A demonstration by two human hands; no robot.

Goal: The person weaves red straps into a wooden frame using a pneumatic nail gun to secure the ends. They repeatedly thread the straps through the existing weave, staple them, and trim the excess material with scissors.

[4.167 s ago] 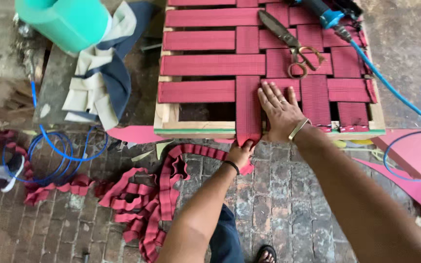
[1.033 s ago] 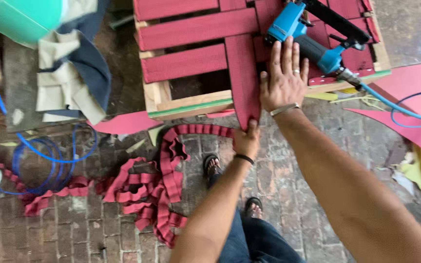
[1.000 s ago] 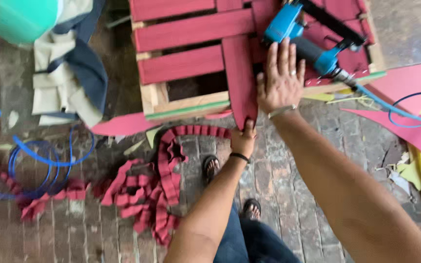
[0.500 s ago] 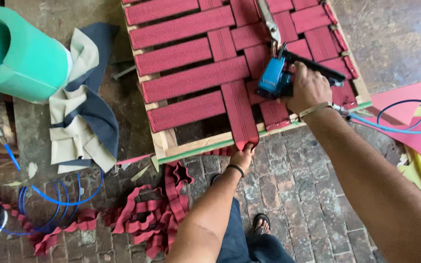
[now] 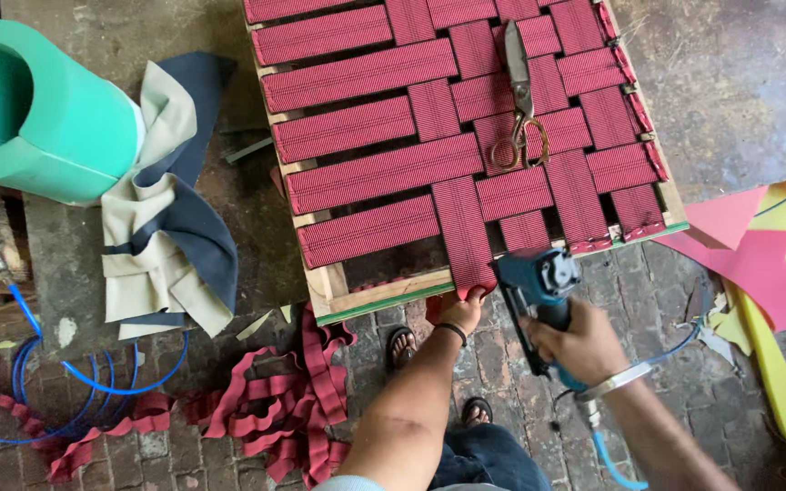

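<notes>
Gripping the end of a red webbing strap (image 5: 466, 238) at the near edge of the wooden frame (image 5: 384, 293), the left hand (image 5: 462, 309) pinches it between fingers and thumb, pulled down over the frame's front rail. The strap runs up the frame, woven over and under the crosswise red straps that cover it. The right hand (image 5: 582, 344) is closed around the grip of a blue pneumatic staple gun (image 5: 539, 289), whose head sits just beside the held strap end, near the frame's front edge; whether it touches the wood cannot be told. A blue air hose (image 5: 609, 459) drops from the gun's handle below the wrist, which wears a metal bangle. A pair of scissors (image 5: 518, 100) lies on the webbing toward the far right part of the frame. Loose red webbing (image 5: 275, 414) is heaped on the brick floor to the left of the person's sandalled feet. Further left, a green foam roll (image 5: 43, 114) and folded grey and navy fabric (image 5: 170, 218) lie on a work surface, and pink and yellow offcuts (image 5: 761, 268) lie on the floor at the right.
</notes>
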